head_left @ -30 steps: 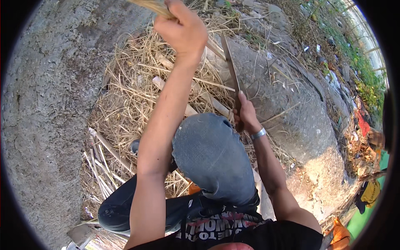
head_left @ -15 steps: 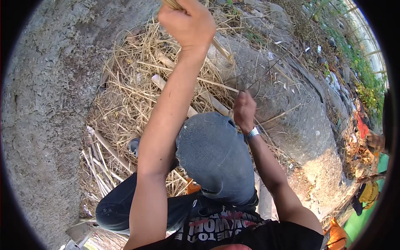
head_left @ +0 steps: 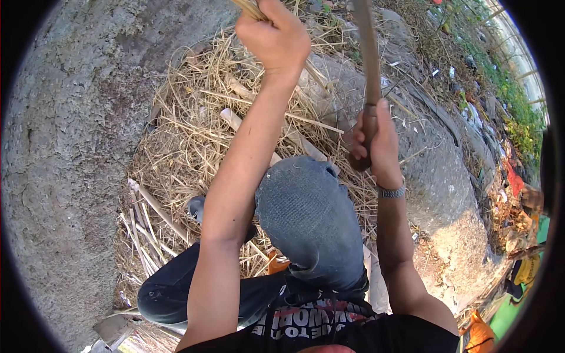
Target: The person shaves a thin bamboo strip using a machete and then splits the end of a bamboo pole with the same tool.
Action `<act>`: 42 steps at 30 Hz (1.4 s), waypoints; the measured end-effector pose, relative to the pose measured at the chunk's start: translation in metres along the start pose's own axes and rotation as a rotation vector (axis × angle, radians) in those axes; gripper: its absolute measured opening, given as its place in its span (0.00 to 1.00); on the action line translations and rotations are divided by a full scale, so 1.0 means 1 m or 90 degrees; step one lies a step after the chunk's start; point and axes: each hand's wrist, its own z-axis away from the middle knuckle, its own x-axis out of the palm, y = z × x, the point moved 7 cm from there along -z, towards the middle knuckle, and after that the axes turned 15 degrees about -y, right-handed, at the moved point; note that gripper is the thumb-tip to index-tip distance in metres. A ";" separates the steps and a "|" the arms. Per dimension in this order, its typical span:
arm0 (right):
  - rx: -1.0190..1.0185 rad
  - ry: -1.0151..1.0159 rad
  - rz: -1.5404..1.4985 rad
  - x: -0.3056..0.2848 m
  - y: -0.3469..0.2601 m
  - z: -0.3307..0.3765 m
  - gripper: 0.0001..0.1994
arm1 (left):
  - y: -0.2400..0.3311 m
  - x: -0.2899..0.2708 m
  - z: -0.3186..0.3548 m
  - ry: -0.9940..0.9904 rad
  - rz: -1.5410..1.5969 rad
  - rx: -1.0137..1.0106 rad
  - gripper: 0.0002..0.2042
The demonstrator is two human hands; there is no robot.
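Left hand [head_left: 276, 38] is gripping a pale cane stalk [head_left: 250, 8] while right hand [head_left: 371, 138] is raising a long blade [head_left: 368, 53]; cut strips [head_left: 147, 217] are already piling left.

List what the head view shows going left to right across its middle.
Grey concrete wall → pile of dry straw → left hand gripping a pale stalk → right hand gripping a long blade → littered ground.
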 end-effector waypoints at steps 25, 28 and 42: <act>-0.021 0.202 0.485 -0.108 0.176 -0.046 0.31 | -0.023 -0.003 -0.010 0.049 0.084 0.067 0.25; 0.231 0.138 0.188 -0.092 0.190 -0.055 0.32 | -0.043 -0.037 -0.010 0.054 0.160 0.026 0.26; 0.233 0.198 0.378 -0.088 0.190 -0.026 0.32 | -0.045 -0.052 -0.006 0.098 0.244 -0.052 0.24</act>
